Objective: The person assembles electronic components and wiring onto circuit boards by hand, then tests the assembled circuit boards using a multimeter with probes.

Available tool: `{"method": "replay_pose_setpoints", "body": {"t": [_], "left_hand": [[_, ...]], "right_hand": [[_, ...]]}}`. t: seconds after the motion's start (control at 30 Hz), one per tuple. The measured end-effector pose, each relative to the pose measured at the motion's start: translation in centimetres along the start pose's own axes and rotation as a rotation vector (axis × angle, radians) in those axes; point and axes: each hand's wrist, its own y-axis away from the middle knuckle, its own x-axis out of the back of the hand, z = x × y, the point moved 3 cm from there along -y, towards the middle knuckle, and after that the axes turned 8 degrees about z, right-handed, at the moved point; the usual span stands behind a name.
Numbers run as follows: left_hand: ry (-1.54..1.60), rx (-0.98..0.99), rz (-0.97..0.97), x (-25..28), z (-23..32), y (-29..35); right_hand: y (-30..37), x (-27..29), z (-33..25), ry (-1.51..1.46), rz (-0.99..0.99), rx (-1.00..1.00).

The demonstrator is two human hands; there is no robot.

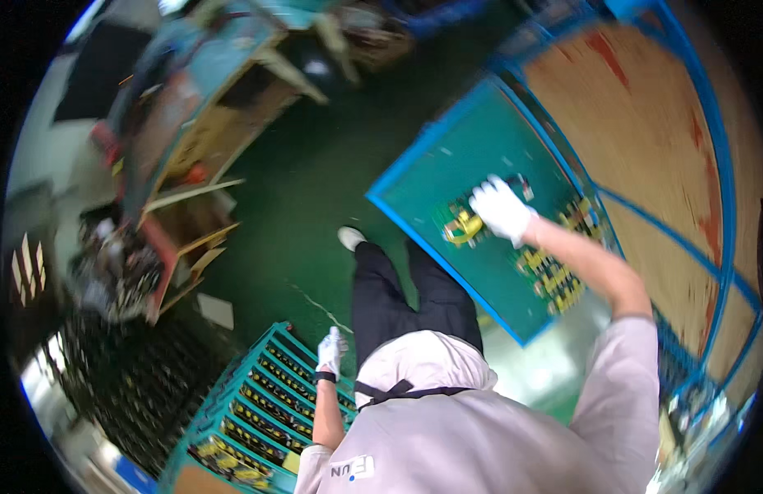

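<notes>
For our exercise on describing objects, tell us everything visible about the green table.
The table has a flat green top with a blue rim; its material is unclear. A few pale marks show on the top. It stands at an angle, mostly right of the picture's centre. Boards with yellow parts lie along its right side, another board further left. The right hand is over the top; contact is unclear.

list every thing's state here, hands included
Blue-edged table: partly covered
Yellow-and-green board: on the table, partly hidden
Clustered boards: grouped on the table
Teal rack: loaded in rows
Right hand: gloved, at the board, grip unclear
Left hand: gloved, near the rack, grip unclear
</notes>
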Motion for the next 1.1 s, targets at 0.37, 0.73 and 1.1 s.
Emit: {"method": "replay_pose_setpoints", "body": {"t": [0.37, 0.73, 1.1], "left_hand": [[-0.233, -0.217, 0.136, 8.7, -8.8, -4.4], [0.431, 0.018, -0.007, 14.1, 0.6, -15.9], [-0.109, -0.638, 0.271, 27.9, 30.1, -23.6]], "right_hand": [[-15.3, 8.2, -12.2, -0.139, 0.066, -0.062], [-29.3, 12.8, -11.7, 0.044, -0.119, -0.182], [-51.1, 18.7, -5.7, 0.078, -0.081, -0.045]]}}
